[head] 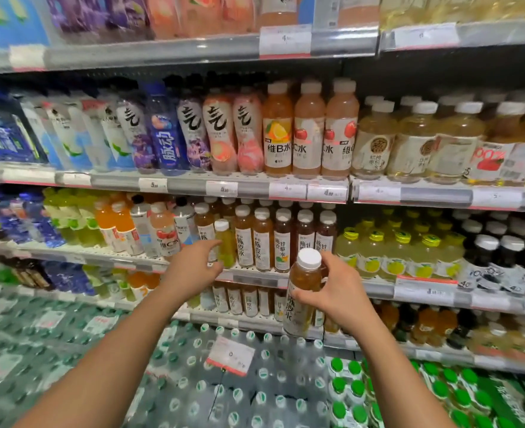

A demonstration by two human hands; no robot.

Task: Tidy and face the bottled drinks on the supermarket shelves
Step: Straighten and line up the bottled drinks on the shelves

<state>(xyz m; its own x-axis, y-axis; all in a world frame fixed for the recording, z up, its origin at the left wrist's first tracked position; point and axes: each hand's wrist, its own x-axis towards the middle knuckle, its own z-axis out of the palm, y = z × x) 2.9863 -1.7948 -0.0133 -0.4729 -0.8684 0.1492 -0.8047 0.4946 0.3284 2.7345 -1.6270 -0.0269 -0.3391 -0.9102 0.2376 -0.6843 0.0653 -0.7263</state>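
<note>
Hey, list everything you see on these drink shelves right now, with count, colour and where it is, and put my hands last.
Amber bottle: one, white cap, held in front of the shelves.
Green bottle: one, white cap, third shelf front, among brown drinks.
Brown tea bottles: several rows, white caps, third shelf centre.
Yellow lemon bottles: many, yellow caps, third shelf right.
Orange bottles: a few, third shelf left.
Pink peach bottles: two in front, second shelf centre.
Water packs: many clear bottles, bottom.
Price tags: white, along the shelf edges.
Left hand: reaching to the green bottle.
Right hand: grips the amber bottle.
</note>
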